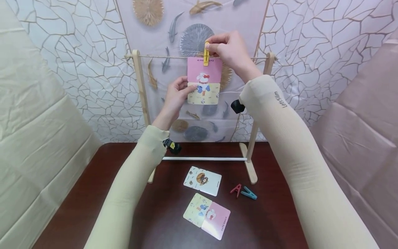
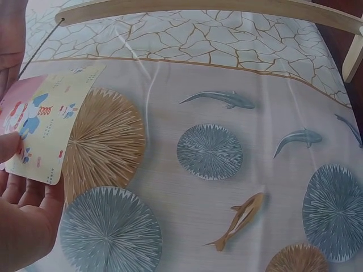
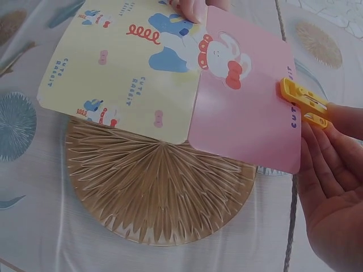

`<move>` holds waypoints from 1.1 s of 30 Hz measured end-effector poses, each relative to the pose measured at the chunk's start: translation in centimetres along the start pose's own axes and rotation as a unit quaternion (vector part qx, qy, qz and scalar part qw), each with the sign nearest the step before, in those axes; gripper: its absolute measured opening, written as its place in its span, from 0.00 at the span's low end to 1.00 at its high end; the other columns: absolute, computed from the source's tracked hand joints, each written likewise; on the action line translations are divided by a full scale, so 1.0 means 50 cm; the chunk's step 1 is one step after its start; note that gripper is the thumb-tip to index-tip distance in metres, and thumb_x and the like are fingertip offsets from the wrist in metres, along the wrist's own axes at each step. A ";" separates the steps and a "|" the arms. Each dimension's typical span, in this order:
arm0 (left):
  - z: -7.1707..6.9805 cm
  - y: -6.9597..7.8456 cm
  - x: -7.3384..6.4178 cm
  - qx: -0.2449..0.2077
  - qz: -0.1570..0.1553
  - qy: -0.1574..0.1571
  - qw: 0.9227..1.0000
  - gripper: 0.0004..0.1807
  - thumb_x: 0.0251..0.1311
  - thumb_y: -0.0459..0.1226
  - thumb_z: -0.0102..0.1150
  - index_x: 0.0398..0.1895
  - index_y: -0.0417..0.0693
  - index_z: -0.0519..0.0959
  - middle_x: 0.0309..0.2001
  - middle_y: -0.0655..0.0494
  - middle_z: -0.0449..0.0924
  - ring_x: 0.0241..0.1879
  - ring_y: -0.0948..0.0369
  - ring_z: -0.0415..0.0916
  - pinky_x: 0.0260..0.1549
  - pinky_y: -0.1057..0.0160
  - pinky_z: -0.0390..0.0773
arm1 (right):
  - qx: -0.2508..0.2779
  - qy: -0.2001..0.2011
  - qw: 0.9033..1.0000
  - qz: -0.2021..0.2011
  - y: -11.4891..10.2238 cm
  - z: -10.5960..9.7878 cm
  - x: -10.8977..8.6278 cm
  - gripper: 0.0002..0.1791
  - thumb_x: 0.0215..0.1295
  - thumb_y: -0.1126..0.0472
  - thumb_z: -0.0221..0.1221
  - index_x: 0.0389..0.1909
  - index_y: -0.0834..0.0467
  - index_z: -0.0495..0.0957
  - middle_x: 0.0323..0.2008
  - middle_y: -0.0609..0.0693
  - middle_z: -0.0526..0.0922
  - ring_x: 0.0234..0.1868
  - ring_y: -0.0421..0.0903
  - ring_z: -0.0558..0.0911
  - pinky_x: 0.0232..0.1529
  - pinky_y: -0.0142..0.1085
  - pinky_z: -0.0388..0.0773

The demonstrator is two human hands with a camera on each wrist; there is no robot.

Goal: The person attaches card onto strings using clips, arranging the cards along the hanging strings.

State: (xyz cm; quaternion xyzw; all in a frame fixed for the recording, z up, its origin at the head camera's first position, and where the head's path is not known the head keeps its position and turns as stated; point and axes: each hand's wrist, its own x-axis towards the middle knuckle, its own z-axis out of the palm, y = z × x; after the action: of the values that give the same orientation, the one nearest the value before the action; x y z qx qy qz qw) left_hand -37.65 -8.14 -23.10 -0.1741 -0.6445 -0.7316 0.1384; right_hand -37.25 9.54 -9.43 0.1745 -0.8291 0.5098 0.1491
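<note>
A pink and yellow rabbit card [image 1: 203, 71] hangs upright against the rope [image 1: 164, 56] strung across a wooden stand. My left hand [image 1: 175, 95] pinches its left edge, thumb in front and fingers behind, as the left wrist view also shows on the card [image 2: 48, 122]. With thumb and fingers, my right hand [image 1: 231, 50] grips a yellow clothespin [image 1: 206, 54] at the card's top edge. In the right wrist view the clothespin [image 3: 303, 103] sits over the pink end of the card [image 3: 244, 96], beside the printed lettering.
On the dark table [image 1: 161, 214] lie a white card with a brown animal [image 1: 202, 180] and a second pink and yellow card [image 1: 207, 216]. A red clothespin [image 1: 236, 190] and a blue one [image 1: 249, 193] lie to their right. Wooden posts [image 1: 141, 86] flank the rope.
</note>
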 end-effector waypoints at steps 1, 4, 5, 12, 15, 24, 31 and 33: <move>0.000 0.000 0.000 -0.001 -0.001 0.001 1.000 0.13 0.66 0.31 0.63 0.52 0.40 0.79 0.42 0.50 0.84 0.39 0.60 0.80 0.37 0.65 0.77 | -0.001 0.000 1.000 0.000 0.000 0.000 0.000 0.15 0.70 0.59 0.62 0.52 0.60 0.85 0.40 0.49 0.85 0.42 0.41 0.80 0.48 0.32 0.76; 0.001 -0.003 0.002 0.000 -0.001 0.000 1.000 0.13 0.66 0.32 0.63 0.52 0.40 0.79 0.43 0.50 0.84 0.40 0.59 0.80 0.37 0.65 0.77 | -0.004 -0.001 1.000 0.000 0.001 -0.001 0.002 0.15 0.70 0.59 0.62 0.53 0.59 0.85 0.41 0.49 0.84 0.42 0.41 0.80 0.49 0.32 0.76; 0.002 -0.003 0.003 0.000 -0.002 -0.001 1.000 0.13 0.66 0.32 0.63 0.52 0.40 0.79 0.43 0.49 0.84 0.40 0.59 0.80 0.38 0.65 0.77 | -0.003 -0.002 1.000 -0.001 0.001 -0.002 0.002 0.15 0.70 0.59 0.62 0.53 0.60 0.85 0.41 0.49 0.84 0.42 0.41 0.79 0.48 0.32 0.76; 0.001 -0.006 0.004 0.005 -0.002 -0.002 1.000 0.14 0.66 0.32 0.63 0.54 0.40 0.79 0.46 0.47 0.84 0.42 0.58 0.80 0.39 0.64 0.77 | -0.003 -0.005 1.000 -0.004 0.003 -0.003 0.004 0.15 0.70 0.59 0.62 0.54 0.60 0.84 0.41 0.48 0.84 0.41 0.40 0.79 0.47 0.32 0.75; 0.000 -0.007 0.004 0.003 -0.002 -0.001 1.000 0.14 0.66 0.32 0.63 0.54 0.40 0.79 0.46 0.47 0.84 0.42 0.58 0.81 0.39 0.64 0.77 | -0.012 -0.006 1.000 -0.006 0.003 -0.002 0.004 0.15 0.70 0.59 0.62 0.53 0.60 0.85 0.41 0.48 0.84 0.41 0.40 0.79 0.46 0.32 0.75; 0.002 -0.011 0.001 0.010 -0.009 -0.008 1.000 0.14 0.67 0.33 0.63 0.54 0.40 0.78 0.48 0.46 0.84 0.44 0.57 0.81 0.42 0.63 0.78 | -0.035 -0.024 0.999 0.011 0.008 -0.009 0.001 0.16 0.71 0.56 0.61 0.56 0.57 0.83 0.43 0.47 0.82 0.42 0.40 0.77 0.47 0.32 0.73; -0.006 -0.003 0.003 0.017 -0.013 -0.005 1.000 0.15 0.68 0.34 0.62 0.55 0.43 0.78 0.50 0.48 0.83 0.47 0.57 0.80 0.45 0.62 0.76 | -0.053 -0.051 0.997 0.027 -0.007 -0.010 0.007 0.19 0.72 0.52 0.59 0.60 0.54 0.81 0.47 0.47 0.80 0.45 0.40 0.75 0.50 0.32 0.72; 0.000 -0.005 0.003 0.011 -0.011 -0.008 1.000 0.15 0.67 0.34 0.63 0.55 0.43 0.78 0.50 0.47 0.83 0.47 0.56 0.80 0.44 0.62 0.77 | -0.056 -0.055 0.996 0.030 -0.006 -0.014 0.005 0.20 0.73 0.52 0.58 0.61 0.55 0.80 0.48 0.47 0.79 0.46 0.40 0.75 0.51 0.31 0.73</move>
State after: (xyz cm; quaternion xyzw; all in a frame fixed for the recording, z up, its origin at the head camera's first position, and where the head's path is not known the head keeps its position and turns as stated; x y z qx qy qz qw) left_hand -37.89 -8.12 -23.25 -0.1712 -0.6552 -0.7247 0.1272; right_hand -37.28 9.99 -8.80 0.1683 -0.8680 0.4568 0.0976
